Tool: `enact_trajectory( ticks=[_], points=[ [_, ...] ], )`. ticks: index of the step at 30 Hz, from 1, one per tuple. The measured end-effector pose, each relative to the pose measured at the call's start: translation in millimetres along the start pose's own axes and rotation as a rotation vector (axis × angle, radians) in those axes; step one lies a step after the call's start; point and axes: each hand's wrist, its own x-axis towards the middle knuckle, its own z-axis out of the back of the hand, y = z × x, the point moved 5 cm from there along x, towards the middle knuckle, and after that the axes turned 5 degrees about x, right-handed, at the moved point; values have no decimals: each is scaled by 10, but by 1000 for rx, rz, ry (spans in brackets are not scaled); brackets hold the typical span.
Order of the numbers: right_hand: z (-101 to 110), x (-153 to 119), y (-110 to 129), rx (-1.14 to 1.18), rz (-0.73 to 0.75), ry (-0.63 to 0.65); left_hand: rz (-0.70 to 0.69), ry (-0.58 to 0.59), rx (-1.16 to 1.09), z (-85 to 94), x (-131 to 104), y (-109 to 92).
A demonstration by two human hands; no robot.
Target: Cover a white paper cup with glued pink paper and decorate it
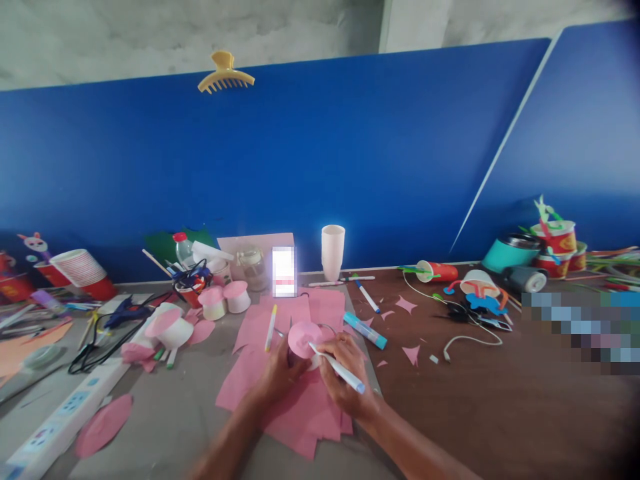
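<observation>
My left hand (284,367) is closed around a small white cup, mostly hidden by my fingers, topped with a round pink paper disc (303,335). In my right hand (345,370) is a white marker (343,373) with a light blue end, its tip touching or very close to the disc. Overlapping pink paper sheets (290,417) lie under both hands. A yellow and white marker (271,328) rests on the paper, left of the disc. To the right of my right hand lies a light blue glue stick (366,331).
A lit phone (284,270) and stacked white cups (333,253) stand by the blue partition (320,153). Pink-topped cups (236,297) and a power strip (65,413) are at left. Paper scraps (411,354), a cable and red cups (555,240) lie right.
</observation>
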Motion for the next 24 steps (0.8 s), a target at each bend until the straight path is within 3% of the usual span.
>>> enact_trajectory(
  ticks=[9, 24],
  points=[
    [-22, -1, 51, 52, 12, 27, -37, -10, -15, 15, -11, -35],
    [-11, -8, 32, -11, -19, 13, 26, -26, 16, 0, -11, 36]
  ],
)
